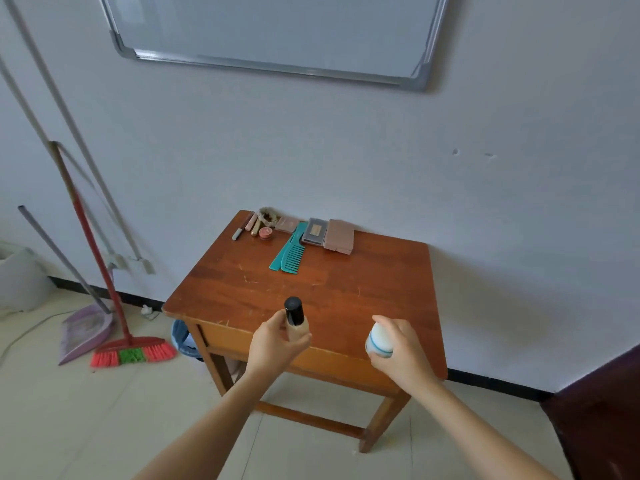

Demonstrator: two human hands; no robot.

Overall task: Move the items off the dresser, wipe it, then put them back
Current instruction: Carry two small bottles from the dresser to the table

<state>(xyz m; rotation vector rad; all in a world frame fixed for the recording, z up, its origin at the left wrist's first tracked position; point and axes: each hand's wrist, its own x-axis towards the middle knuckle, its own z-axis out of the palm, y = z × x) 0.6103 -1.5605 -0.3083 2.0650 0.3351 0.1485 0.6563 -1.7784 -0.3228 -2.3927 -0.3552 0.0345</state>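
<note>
1. Over the front edge of the wooden dresser [346,289], the left hand [273,346] grips a tan bottle with a black cap [294,311].
2. The right hand [401,351] holds a white bottle with blue-green stripes [378,341], fingers curled round it.
3. Two teal combs [290,252], small flat cases [339,235] and lipsticks [251,224] lie at the back by the wall [346,150].

The left forearm [207,427] and the right forearm [478,427] are bare along their whole visible length, slender and smooth, narrowing to thin wrists. The left hand [273,344] and the right hand [398,348] are bare as well, with slim fingers.
</note>
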